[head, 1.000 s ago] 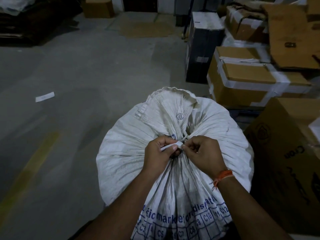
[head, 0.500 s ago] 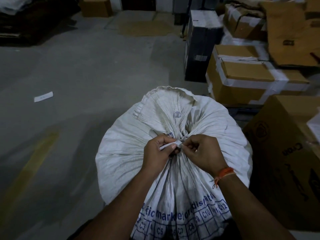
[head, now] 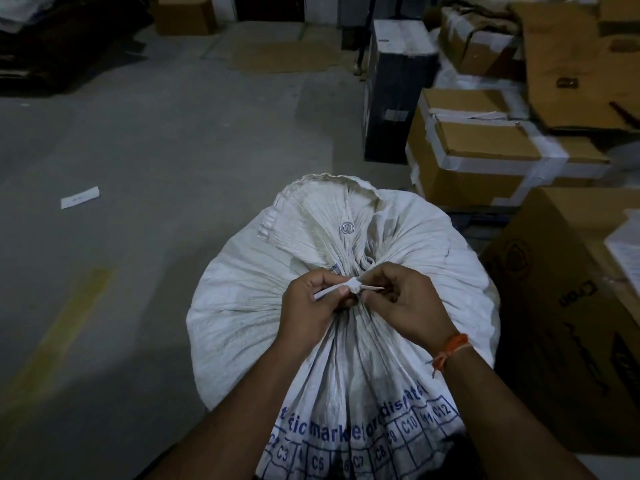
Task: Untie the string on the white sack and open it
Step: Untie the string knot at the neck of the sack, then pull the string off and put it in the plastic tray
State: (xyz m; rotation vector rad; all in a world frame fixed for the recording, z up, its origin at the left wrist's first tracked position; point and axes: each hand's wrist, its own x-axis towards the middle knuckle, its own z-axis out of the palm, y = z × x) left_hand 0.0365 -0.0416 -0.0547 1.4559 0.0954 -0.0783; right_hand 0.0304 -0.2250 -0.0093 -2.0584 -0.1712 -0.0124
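White sack stands on the concrete floor right in front of the person, neck gathered tight and tied w/ a white string. Left hand is curled in, thumb and forefinger pinching the flat tail of the string that sticks out to the left; other fingers folded under against the bunched fabric. Right hand is likewise closed to a pinch, fingertips on the thin tail pointing right, just beside the knot. The 2 hands nearly touch at the knot, which sits between them. Orange thread band on the right wrist. Sack mouth above the tie flops away from the person, a metal eyelet showing. Taped cardboard boxes stacked at the right, a paper slip on the floor to the left.
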